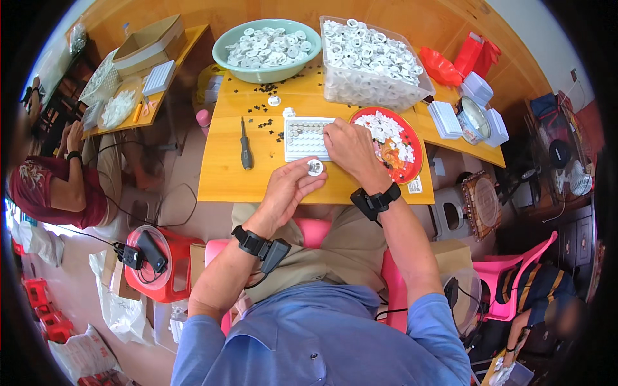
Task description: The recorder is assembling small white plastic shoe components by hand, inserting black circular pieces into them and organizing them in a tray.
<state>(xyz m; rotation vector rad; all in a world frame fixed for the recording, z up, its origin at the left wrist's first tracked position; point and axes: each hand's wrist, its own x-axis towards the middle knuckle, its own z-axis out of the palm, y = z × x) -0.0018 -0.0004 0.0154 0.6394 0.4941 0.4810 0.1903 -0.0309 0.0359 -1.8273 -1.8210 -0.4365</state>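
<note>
Just over the near edge of the wooden table, my left hand [286,186] pinches a round white plastic part [315,168] with a darker centre. My right hand [351,148] is closed, its fingertips down at the right side of a white tray [297,154] with rows of small round pockets. What those fingertips hold, if anything, is hidden. Beside that hand is a red round plate [415,145] of small white pieces, with some orange and dark bits. A dark-handled screwdriver [246,151] lies left of the tray.
Behind the tray stand a green basin [222,55] and a clear plastic bin [380,93], both heaped with white round parts. Small black pieces [261,122] are scattered on the table. Stacked white trays [444,120] sit at right. Another person [64,174] sits at left.
</note>
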